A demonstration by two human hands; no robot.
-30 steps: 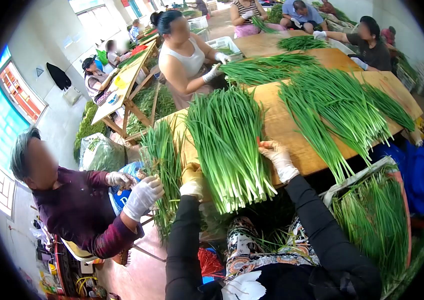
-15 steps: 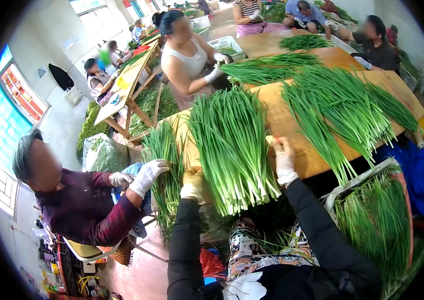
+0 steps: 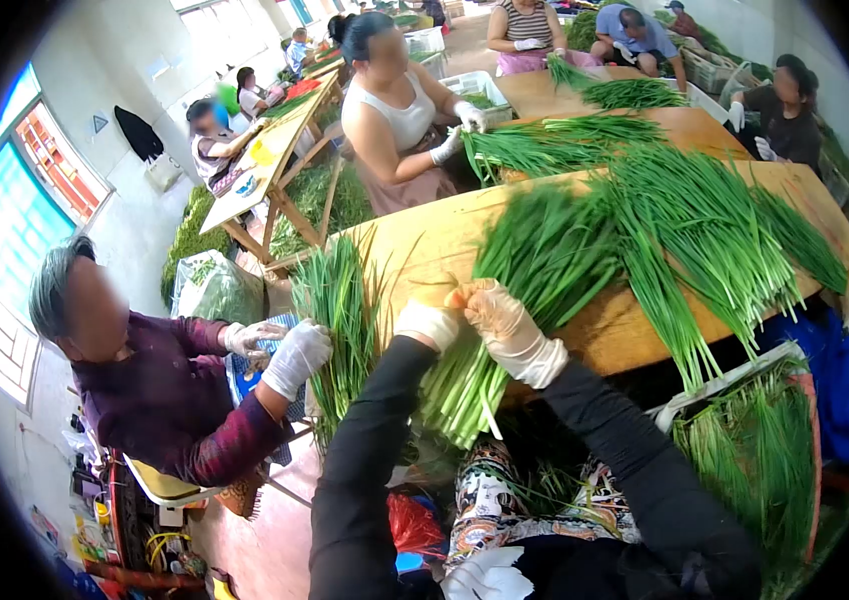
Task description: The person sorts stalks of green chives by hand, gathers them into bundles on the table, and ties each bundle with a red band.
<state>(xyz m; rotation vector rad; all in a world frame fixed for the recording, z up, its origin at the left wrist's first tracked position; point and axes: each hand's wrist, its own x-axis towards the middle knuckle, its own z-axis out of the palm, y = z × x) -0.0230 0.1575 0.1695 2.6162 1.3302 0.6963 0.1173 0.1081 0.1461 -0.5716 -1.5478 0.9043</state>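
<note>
A bundle of garlic chives (image 3: 545, 250) lies slanted at the near table edge, its pale stem ends (image 3: 460, 395) pointing toward me and its leaves blurred. My right hand (image 3: 513, 330), in a thin glove, rests over the middle of the bundle with its fingers curled in a pinch. Whatever sits between those fingertips is too small to make out. Close against it, at the bundle's left side, is my gloved left hand (image 3: 430, 320); its fingers are mostly hidden and smeared. Both hands nearly meet above the stems.
More chives (image 3: 715, 240) are spread on the wooden table (image 3: 405, 260) to the right. A smaller pile (image 3: 335, 330) lies at left beside a seated co-worker (image 3: 155, 380). Below right stands a container of loose greens (image 3: 745, 470). Another co-worker (image 3: 405, 120) works across the table.
My hands have come from the bundle's two sides to meet over it. The bundle is now narrower and leans to the right. The view has shifted slightly.
</note>
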